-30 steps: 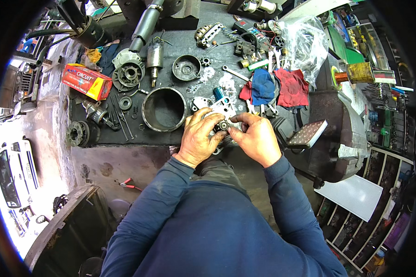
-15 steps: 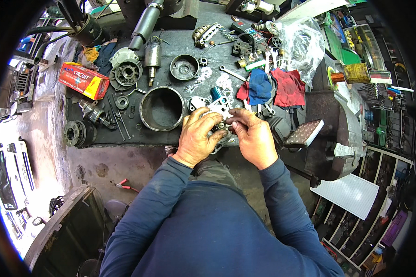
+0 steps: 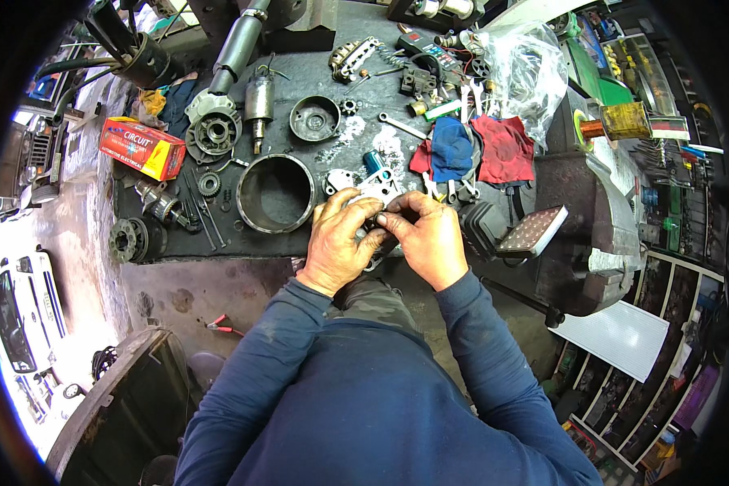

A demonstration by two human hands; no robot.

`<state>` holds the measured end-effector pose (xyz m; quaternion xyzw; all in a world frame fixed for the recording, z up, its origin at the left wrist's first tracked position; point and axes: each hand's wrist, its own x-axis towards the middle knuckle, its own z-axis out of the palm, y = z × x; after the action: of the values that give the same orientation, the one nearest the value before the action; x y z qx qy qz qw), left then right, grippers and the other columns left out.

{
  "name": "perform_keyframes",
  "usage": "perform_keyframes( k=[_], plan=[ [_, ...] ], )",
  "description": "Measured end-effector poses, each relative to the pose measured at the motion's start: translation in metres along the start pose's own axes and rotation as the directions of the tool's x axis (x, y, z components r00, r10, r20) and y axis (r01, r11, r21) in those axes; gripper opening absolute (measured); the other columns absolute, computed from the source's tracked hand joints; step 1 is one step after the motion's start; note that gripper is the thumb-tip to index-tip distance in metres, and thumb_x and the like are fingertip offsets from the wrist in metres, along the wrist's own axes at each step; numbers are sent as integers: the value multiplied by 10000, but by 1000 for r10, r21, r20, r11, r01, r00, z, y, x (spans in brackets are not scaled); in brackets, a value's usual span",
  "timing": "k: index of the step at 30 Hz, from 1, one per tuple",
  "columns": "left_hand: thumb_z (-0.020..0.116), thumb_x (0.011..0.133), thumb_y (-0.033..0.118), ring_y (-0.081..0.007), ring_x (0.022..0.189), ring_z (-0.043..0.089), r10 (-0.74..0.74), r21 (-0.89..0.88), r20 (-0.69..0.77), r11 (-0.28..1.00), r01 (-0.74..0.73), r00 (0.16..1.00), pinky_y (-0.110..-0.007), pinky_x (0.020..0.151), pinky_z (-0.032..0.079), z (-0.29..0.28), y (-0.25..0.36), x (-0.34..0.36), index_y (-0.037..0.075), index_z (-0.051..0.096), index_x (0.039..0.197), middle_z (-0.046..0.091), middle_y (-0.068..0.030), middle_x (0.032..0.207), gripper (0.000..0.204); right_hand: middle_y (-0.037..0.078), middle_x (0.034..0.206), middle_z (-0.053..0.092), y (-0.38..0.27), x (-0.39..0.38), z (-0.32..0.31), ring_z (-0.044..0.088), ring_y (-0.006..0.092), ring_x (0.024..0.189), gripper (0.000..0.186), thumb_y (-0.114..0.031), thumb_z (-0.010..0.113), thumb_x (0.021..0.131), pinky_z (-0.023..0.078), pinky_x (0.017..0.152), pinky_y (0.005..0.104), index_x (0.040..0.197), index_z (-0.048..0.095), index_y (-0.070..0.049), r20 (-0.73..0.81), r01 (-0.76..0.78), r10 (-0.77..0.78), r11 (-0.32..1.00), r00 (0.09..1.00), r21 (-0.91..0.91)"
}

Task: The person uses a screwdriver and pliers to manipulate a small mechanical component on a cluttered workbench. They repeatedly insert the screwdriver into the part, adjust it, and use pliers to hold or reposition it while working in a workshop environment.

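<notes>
Grey cast metal, grimy: a small motor part [image 3: 378,212] sits pinched between both hands at the near edge of the dark bench [image 3: 178,247], just right of a large open steel ring [image 3: 276,193]. Left hand [image 3: 338,240] is curled around the part from the left, fingers closed on it. Right hand [image 3: 429,235] meets it from the right, fingertips pressed onto the dark section in the middle. Most of the part is covered by the fingers; its exact shape cannot be made out.

Handling, as judged: rigid, dense for its size, probably oily, so likely to slip under a light pinch. Best held by the solid outer body, one hand wrapped round it, leaving the other free for fine work. No sign of anything fragile, though small pieces could drop out.

Around it: a blue cloth [image 3: 452,150] and a red cloth [image 3: 503,148] lie behind the right hand; a spanner [image 3: 402,126] beyond. A round end cap [image 3: 314,118] and a wound armature [image 3: 260,105] lie farther back. An orange carton [image 3: 142,148] rests at the left end.
</notes>
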<state>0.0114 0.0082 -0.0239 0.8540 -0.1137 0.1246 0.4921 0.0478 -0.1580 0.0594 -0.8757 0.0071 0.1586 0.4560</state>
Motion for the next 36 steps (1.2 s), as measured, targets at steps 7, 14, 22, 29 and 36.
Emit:
perform_keyframes(
  k=[7,14,22,29,36],
  plan=[
    [843,812,188,-333,1290,615,4,-5,-4,1000,-4,1000,-466,1010,447,-1,0,0,104,718,1211,757,-45,1229,426,171,952,779,7,-1,-2,755,326,862,163,-91,814,880,587,806,413,994,778,20,14,158,-158,987,987,-39],
    [840,818,197,-333,1270,625,-26,0,-18,1000,26,999,-460,1013,445,1,2,-1,118,713,1221,756,-44,1223,430,173,966,779,9,1,-8,755,321,890,169,-95,809,888,589,821,403,1009,794,22,71,204,-198,975,978,-86],
    [839,847,243,-345,1278,618,56,-8,-58,998,-57,997,-460,1011,432,5,-4,-3,127,718,1157,760,-54,1212,353,189,971,798,9,2,-9,766,227,834,210,-115,802,918,593,774,368,1050,782,47,83,66,-64,998,994,-22],
    [841,859,233,-357,1279,605,74,58,-6,996,-74,997,-463,1017,427,4,-3,-3,111,715,1121,749,-57,1240,315,146,915,777,48,10,-26,711,172,835,164,-99,722,992,556,793,338,1063,765,43,-36,-26,32,990,999,137],
    [836,898,229,-382,1289,615,106,67,12,992,-106,994,-454,1034,407,3,-3,0,96,659,1117,770,-92,1239,311,300,970,714,89,13,-19,715,481,935,328,-171,764,913,577,846,528,1087,612,62,-159,-8,-102,820,982,-572]
  ],
)
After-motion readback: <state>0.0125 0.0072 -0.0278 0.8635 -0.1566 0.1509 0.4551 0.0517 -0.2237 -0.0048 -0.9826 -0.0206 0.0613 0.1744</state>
